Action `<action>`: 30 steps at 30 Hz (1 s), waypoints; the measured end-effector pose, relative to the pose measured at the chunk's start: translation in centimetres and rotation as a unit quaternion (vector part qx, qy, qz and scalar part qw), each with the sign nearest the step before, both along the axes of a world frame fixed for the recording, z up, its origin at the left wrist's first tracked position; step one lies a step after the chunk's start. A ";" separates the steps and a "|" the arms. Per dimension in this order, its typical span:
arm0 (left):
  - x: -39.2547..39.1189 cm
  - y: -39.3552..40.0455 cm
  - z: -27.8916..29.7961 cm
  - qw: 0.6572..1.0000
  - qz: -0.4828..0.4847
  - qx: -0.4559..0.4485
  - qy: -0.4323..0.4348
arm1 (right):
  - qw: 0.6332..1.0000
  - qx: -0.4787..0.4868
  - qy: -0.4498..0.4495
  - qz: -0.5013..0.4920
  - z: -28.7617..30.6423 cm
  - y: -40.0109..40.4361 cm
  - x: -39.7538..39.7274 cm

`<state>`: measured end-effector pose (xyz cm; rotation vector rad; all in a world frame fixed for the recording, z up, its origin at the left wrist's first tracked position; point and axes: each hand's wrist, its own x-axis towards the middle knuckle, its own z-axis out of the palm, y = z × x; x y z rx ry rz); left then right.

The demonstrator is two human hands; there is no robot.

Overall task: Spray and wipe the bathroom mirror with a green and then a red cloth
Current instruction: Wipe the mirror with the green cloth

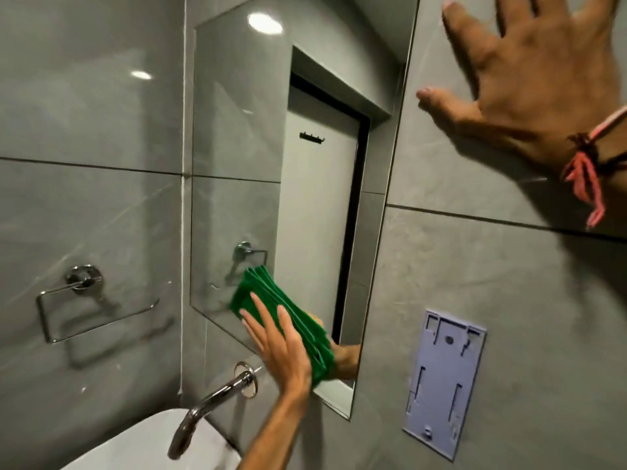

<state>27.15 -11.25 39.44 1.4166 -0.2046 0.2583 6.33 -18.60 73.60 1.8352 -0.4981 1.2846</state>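
Observation:
The bathroom mirror hangs on the grey tiled wall and reflects a doorway. My left hand presses a folded green cloth flat against the mirror's lower part, fingers spread over it. The hand's reflection shows just right of the cloth. My right hand is spread wide and rests palm-down on the wall tile to the right of the mirror, holding nothing; red and black threads hang from its wrist. No red cloth and no spray bottle are in view.
A chrome tap sticks out of the wall under the mirror, above a white basin. A chrome towel ring is on the left wall. A pale purple plastic bracket is fixed to the right wall.

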 end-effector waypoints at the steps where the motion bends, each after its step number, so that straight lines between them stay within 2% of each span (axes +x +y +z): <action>1: -1.6 -0.3 0.5 1.000 -0.011 -0.009 0.026 | 1.000 0.008 0.013 -0.006 0.3 0.5 -0.3; 3: -4.1 -0.8 3.8 0.998 -0.033 -0.032 0.031 | 0.999 0.031 0.034 0.004 0.9 1.4 -0.9; 4: -5.1 -1.1 6.0 0.999 -0.037 -0.039 0.005 | 0.998 0.046 0.041 0.024 1.1 1.7 -1.1; 7: -7.8 -1.8 13.9 0.986 -0.044 -0.057 -0.152 | 0.980 0.110 0.020 0.167 1.5 2.7 -2.3; 10: -9.8 -2.8 22.3 0.948 -0.042 -0.035 -0.315 | 0.931 0.196 -0.035 0.305 3.1 3.7 -3.2; 14: -11.2 -2.6 30.5 0.882 -0.050 -0.031 -0.468 | 0.903 0.323 -0.061 0.278 7.1 4.7 -4.1; 17: -11.2 -2.3 32.6 0.813 -0.092 -0.032 -0.574 | 0.898 0.362 -0.072 0.241 9.1 4.9 -4.3; 19: -11.3 -2.3 32.6 0.780 -0.125 -0.031 -0.612 | 0.897 0.369 -0.063 0.234 9.4 4.8 -4.5; 21: -11.8 -2.0 32.0 0.768 -0.143 -0.040 -0.623 | 0.891 0.379 -0.063 0.243 8.9 4.5 -5.4; 22: -12.3 -1.7 31.4 0.775 -0.156 -0.053 -0.610 | 0.886 0.377 -0.073 0.259 8.2 4.2 -6.2; 24: -13.4 -0.5 30.5 0.812 -0.206 -0.098 -0.538 | 0.865 0.372 -0.109 0.319 6.4 3.5 -8.3; 26: -14.2 1.2 30.1 0.837 -0.287 -0.140 -0.444 | 0.823 0.369 -0.155 0.403 4.2 2.9 -10.7; 28: -15.0 2.7 29.6 0.815 -0.409 -0.112 -0.395 | 0.793 0.345 -0.202 0.459 1.7 2.5 -13.3; 30: -16.5 3.5 28.2 0.772 -0.522 -0.030 -0.363 | 0.768 0.324 -0.239 0.498 -1.3 2.7 -15.6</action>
